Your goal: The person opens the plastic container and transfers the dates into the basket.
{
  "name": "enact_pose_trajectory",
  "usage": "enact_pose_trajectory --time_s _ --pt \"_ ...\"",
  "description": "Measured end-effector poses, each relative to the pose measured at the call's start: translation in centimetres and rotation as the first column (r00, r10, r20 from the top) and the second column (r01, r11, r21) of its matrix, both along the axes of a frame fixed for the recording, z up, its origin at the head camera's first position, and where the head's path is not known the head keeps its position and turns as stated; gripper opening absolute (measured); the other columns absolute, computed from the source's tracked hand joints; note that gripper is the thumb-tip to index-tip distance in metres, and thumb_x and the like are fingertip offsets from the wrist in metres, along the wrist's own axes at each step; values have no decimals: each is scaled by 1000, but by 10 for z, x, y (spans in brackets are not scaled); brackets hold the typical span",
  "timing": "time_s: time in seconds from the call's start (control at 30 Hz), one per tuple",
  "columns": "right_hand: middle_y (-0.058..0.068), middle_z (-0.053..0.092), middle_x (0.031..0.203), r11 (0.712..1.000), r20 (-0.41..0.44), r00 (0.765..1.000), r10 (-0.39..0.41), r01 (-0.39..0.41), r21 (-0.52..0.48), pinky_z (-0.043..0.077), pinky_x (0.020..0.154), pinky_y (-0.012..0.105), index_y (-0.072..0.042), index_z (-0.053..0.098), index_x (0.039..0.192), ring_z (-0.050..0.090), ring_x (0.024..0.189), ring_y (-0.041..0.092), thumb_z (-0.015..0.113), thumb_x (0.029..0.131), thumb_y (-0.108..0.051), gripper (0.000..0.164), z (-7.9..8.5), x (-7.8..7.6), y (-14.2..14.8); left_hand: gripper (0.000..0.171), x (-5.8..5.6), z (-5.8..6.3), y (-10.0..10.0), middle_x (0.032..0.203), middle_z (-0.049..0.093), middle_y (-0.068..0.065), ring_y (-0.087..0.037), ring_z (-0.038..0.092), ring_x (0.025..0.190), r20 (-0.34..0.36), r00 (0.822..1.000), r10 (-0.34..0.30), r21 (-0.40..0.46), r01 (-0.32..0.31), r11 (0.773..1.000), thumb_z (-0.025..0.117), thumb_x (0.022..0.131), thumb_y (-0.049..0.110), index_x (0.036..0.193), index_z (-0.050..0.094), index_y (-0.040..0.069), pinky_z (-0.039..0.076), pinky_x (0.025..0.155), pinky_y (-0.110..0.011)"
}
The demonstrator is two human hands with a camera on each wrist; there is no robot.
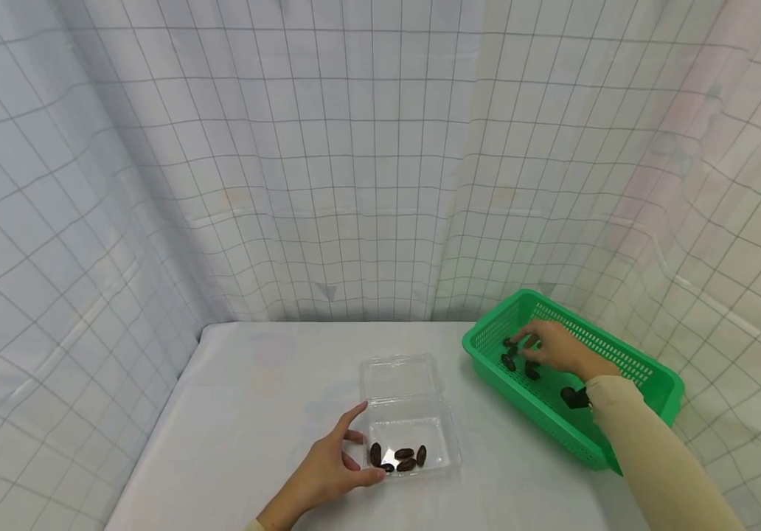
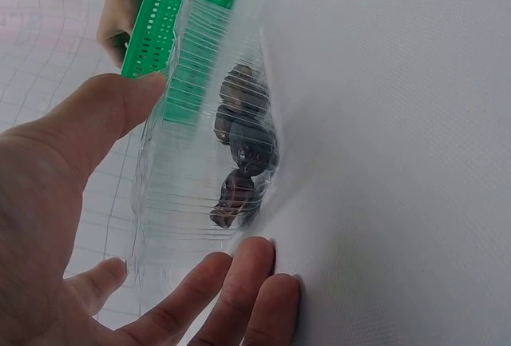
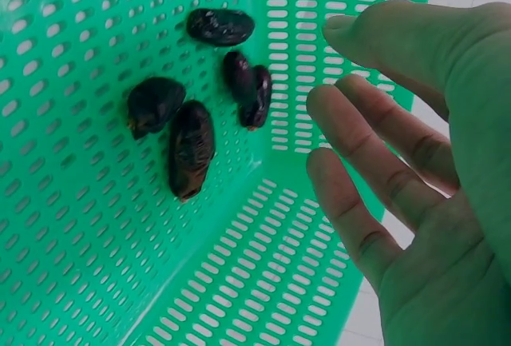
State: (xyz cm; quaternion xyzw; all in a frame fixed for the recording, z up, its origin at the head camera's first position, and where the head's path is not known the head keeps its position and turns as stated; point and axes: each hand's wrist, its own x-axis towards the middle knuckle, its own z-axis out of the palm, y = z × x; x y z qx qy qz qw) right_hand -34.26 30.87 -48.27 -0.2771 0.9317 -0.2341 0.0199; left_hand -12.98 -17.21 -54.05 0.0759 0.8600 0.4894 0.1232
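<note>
A clear plastic clamshell box (image 1: 414, 429) stands on the table with its lid (image 1: 399, 377) folded back. Several dark brown dates (image 1: 405, 463) lie along its near side. My left hand (image 1: 327, 466) holds the box at its left end, thumb at the near wall and index finger by the hinge side. In the left wrist view the dates (image 2: 243, 126) show through the ribbed wall. Inside the green basket, my right hand (image 1: 556, 346) hovers over more dates (image 3: 192, 150); its fingers are spread and apart from them, with nothing held.
The green slotted basket (image 1: 533, 402) sits at the table's right, set at an angle. White cloth covers the table (image 1: 274, 383). Grid-patterned white curtains (image 1: 354, 184) hang behind and on both sides.
</note>
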Motion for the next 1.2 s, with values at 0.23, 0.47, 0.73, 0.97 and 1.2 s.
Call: enact_pose_trajectory --time_s 0.23,0.47,0.73,0.97,1.2 --pt "20 83 123 1000 -42 999 20 -21 -15 68 91 56 1 84 125 83 107 36 86 102 -2 23 10 7 -12 118 0 -1 0 146 76 -18 -14 75 85 -1 1000 3 -1 -3 1000 102 87 34 183 35 26 55 69 -31" --pt "16 84 122 999 -113 993 44 -46 -20 68 93 55 -4 85 124 83 106 33 85 104 -3 20 15 13 -21 118 -1 -2 0 147 75 -19 -14 75 85 8 1000 3 0 -3 1000 102 88 34 184 34 27 55 69 -31" --pt "17 84 118 996 -173 982 78 -86 -35 67 92 58 -3 84 124 83 103 36 86 103 -2 21 21 21 -35 118 -1 -2 -1 148 75 -18 -14 74 85 9 1000 10 -7 -10 1000 102 88 34 184 34 30 55 70 -32" --pt "12 84 121 993 -185 977 103 -110 -28 67 91 55 -3 84 128 81 102 29 84 104 -1 24 26 33 -48 118 -1 -2 -1 148 75 -18 -14 75 85 11 1000 8 -3 -8 1000 102 88 34 184 33 29 55 69 -31" --pt "6 83 122 989 -211 967 140 -146 -16 66 93 49 -6 85 129 76 106 22 85 104 -2 25 26 44 -62 119 -1 0 0 148 74 -21 -16 75 86 10 1000 -3 7 3 1000 102 88 34 184 32 28 56 70 -31"
